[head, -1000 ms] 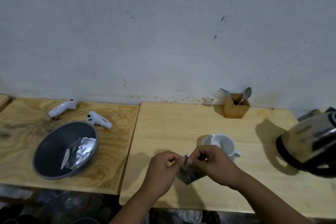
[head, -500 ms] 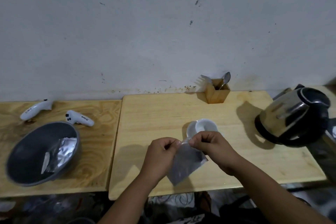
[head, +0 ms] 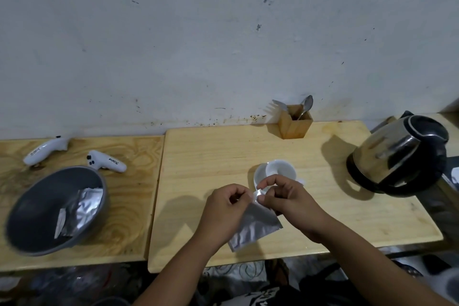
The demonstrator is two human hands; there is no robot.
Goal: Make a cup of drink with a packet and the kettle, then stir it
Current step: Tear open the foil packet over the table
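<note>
Just in front of the white cup [head: 279,171] on the wooden surface [head: 211,156], the left hand [head: 224,213] and right hand [head: 285,199] pinch the silver packet [head: 253,227] by its top edge, apparently to tear it open for pouring.

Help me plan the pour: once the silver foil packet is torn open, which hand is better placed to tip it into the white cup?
Probably the right hand: it pinches the silver foil packet at its top corner, directly in front of the white cup. The left hand grips the packet farther from the cup.
</note>
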